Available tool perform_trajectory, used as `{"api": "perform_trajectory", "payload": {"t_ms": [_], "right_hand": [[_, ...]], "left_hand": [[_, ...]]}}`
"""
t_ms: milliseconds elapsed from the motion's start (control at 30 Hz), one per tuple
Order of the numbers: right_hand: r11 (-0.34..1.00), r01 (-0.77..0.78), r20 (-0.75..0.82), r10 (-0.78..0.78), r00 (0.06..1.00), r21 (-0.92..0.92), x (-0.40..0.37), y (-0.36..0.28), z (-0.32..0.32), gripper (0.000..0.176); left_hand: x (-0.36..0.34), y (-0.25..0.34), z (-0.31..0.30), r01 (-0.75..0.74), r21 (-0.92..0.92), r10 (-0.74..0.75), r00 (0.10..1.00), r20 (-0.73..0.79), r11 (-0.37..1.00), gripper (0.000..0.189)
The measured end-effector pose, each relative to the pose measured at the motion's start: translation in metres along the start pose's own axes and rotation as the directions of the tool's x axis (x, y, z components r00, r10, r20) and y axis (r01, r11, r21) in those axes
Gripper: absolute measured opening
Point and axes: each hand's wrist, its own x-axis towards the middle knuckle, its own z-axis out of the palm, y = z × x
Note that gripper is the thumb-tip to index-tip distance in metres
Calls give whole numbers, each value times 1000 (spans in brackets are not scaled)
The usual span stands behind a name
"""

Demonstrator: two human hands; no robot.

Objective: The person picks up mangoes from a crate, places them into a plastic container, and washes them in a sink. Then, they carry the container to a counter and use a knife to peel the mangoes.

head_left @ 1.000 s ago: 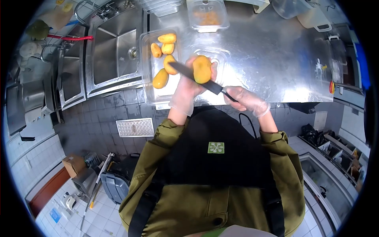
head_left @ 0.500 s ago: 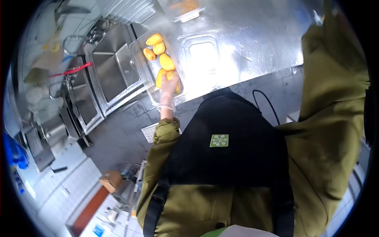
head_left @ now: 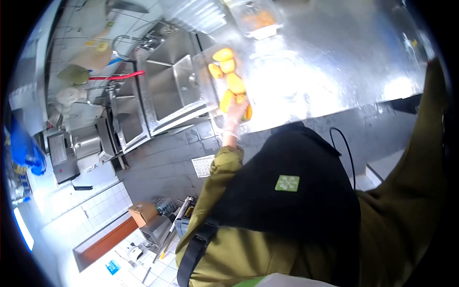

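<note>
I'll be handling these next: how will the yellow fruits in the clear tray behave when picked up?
Likely slippery: the yellow fruits look smooth, and the left hand on them wears a thin glove. Probably apt to roll, being rounded ovals lying loose in the clear tray. They seem solid, not floppy, keeping shape where piled.
</note>
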Motion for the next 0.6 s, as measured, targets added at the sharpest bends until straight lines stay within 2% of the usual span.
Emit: {"api": "perform_trajectory", "payload": {"t_ms": [100,200,233,267,333,400,467,533,600], "right_hand": [[1000,1,-36,-1,999,-4,-2,11,-3,34],[1000,-10,-54,9,998,-23,-1,18,-8,34],[999,-20,-53,18,998,-32,0,16,-8,34],[999,-38,-50,37,998,-24,-6,10,-2,34],[999,-42,-69,41,997,-20,-3,9,-2,34],[999,-37,-83,37,996,4,0,14,-1,35],[998,-60,-93,62,994,23,-8,11,2,35],[995,-90,-122,94,988,41,-16,10,1,35],[993,-101,-131,109,985,67,-21,8,4,35]], "left_hand": [[1,-2,5,-44,-164,42,999,-18,986,78],[21,-32,19,-41,-220,40,999,-7,975,74],[15,-22,15,-50,-387,69,997,34,921,68],[7,-13,9,-12,-302,26,999,40,953,64],[-1,-3,5,-49,-274,60,998,33,961,65],[-3,-4,3,-62,-123,61,998,-12,991,68],[22,-35,21,-97,-147,96,995,-10,984,71],[3,-13,9,-111,-27,108,989,-100,993,72],[-9,2,-6,-116,-21,113,986,-122,993,71]]}}
